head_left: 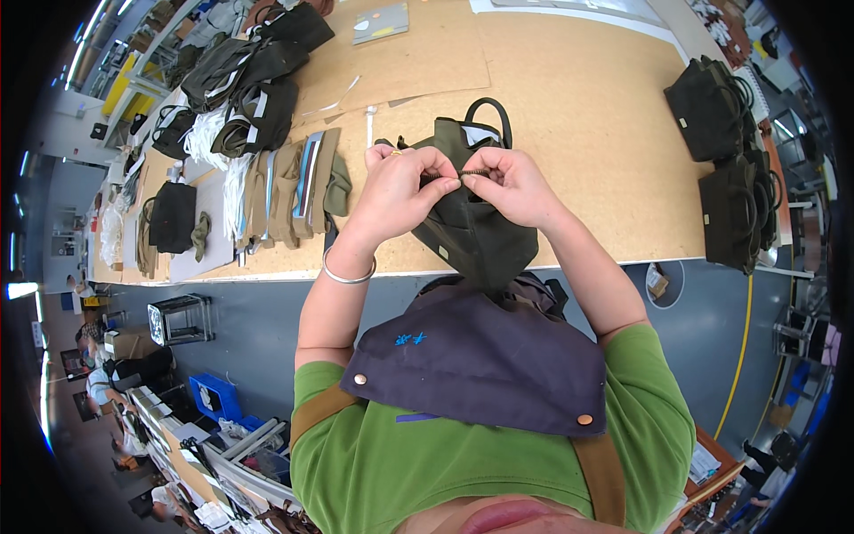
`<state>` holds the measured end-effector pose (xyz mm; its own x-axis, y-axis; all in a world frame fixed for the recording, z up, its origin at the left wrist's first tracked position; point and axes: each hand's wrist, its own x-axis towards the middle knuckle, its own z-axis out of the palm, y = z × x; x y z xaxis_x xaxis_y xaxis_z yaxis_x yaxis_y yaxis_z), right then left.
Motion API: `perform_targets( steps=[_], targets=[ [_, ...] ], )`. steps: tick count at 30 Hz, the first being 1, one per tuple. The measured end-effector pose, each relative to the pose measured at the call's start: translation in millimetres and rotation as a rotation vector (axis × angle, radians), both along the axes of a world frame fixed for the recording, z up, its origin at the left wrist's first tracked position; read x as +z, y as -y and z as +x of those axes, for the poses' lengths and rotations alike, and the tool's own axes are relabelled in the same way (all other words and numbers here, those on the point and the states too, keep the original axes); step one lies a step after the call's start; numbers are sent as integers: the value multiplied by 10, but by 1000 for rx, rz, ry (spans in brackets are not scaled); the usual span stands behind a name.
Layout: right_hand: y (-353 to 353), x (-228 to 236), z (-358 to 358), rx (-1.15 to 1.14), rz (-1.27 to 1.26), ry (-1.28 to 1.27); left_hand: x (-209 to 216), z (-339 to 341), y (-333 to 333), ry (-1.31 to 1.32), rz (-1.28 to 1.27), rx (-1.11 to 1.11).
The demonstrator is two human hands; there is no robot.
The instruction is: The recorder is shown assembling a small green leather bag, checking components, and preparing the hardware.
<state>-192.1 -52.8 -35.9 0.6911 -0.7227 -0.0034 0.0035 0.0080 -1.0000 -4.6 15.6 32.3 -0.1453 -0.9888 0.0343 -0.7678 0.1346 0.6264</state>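
A dark olive handbag (485,240) rests at the table's near edge, its looped handle (489,107) standing up at the far side. Above its mouth, my left hand (398,189) and my right hand (514,189) meet with thumbs and forefingers pinched together. Between the fingertips runs a short brown toothed strip that looks like the bag's zipper (477,173). Both hands grip it, and the fingers cover most of it. A pale lining shows inside the bag just beyond my right hand.
Dark bags (253,80) and strips of brown and white material (289,191) lie on the table (587,151) to the left. More dark bags (712,111) line its right edge. A flat grey panel (381,24) lies at the far side. People sit at benches at the lower left.
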Motion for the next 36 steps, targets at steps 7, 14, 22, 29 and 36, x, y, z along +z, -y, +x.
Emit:
perform_targets(
  steps=[7, 14, 22, 29, 36],
  targets=[
    [-76, 108, -44, -1, -79, -56, -77, -27, -27, -66, -38, 83],
    [-234, 226, -96, -414, -737, -153, -153, 131, -66, -28, -64, 7],
    [-384, 105, 26, -320, -609, -213, -156, 155, -61, -48, -104, -65],
    [-413, 15, 82, -323, -496, -197, -212, 90, -97, -46, -186, -31],
    [-426, 37, 61, -306, -505, -200, -223, 112, -73, -75, -144, -72]
  ],
)
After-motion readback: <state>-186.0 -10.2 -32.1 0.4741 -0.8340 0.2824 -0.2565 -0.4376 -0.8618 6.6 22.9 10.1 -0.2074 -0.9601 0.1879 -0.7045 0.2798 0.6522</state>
